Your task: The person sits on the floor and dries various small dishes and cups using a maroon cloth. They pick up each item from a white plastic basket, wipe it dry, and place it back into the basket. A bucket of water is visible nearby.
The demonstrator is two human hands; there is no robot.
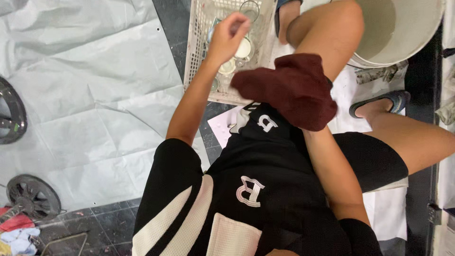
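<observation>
The right hand (pixel 303 102) is wrapped in a dark red cloth (pixel 291 87); its fingers are covered, so I cannot tell their state. Beyond, the left hand (pixel 227 35) has fingers pinched closed over a white plastic basket (pixel 196 52) holding glass jars (pixel 244 50). Right of it stands a pale bucket (pixel 403 33).

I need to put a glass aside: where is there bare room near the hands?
The grey sheet left of the basket is bare out to the wheels. The basket is crowded with glasses under the left hand. The right hand is hidden in the red cloth, hemmed in between the knees and tub.
</observation>
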